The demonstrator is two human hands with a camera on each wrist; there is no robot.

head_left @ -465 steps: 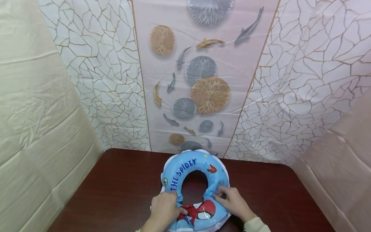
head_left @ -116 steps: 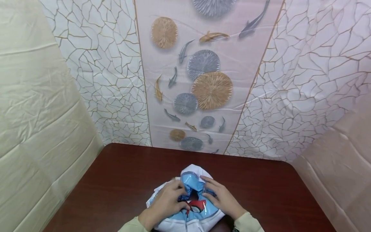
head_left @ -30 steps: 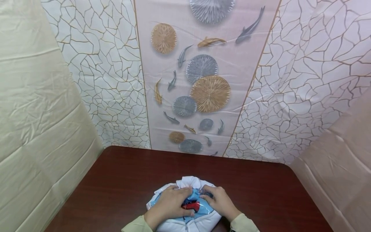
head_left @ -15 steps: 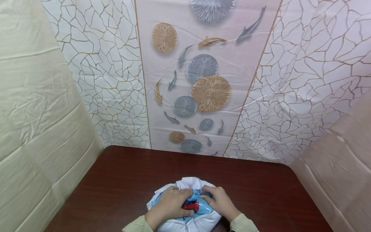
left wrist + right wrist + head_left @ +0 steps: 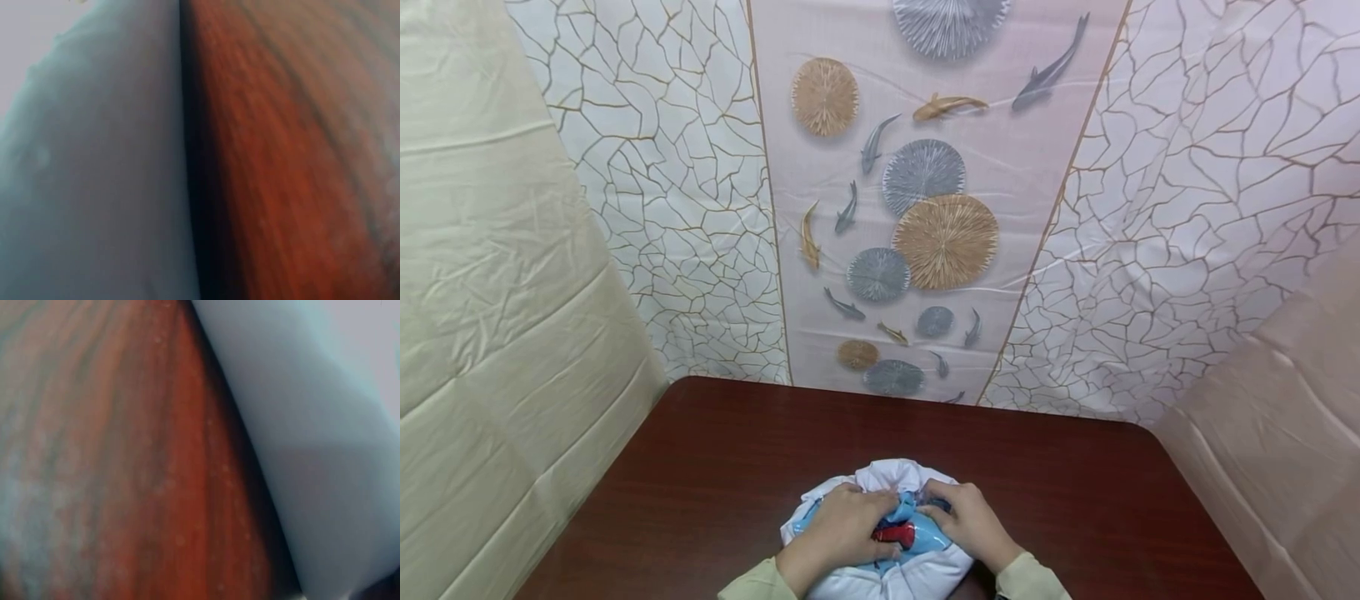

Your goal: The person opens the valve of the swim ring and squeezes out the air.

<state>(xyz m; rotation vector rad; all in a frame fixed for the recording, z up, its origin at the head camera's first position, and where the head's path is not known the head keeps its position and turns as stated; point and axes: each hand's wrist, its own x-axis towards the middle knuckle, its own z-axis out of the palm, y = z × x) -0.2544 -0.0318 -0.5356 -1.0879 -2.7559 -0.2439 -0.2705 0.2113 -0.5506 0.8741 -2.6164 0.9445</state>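
A blue swim ring (image 5: 931, 537) with a red cartoon print and a white underside lies partly collapsed on the table, its white outer edge puffed up around the crumpled middle. My left hand (image 5: 844, 525) rests palm down on its left side, fingers extended across it and thumb apart near the red print. On the right side, my right hand (image 5: 967, 520) pinches a bit of the plastic between bent fingers and thumb. Both wrist views show only the swim ring's blurred pale side (image 5: 106, 162) and [the same white side in the right wrist view is] close to the tabletop.
The dark red-brown wooden table (image 5: 715, 467) has rounded far corners. Behind it hangs a patterned cloth (image 5: 940, 242) with fish and round motifs. Beige padded panels (image 5: 535, 333) slope along both sides.
The swim ring was rounder and fuller, its lettering showing; it has since sunk and crumpled inward. Over the last second the red print has shrunk into folds while both hands stay nearly still.
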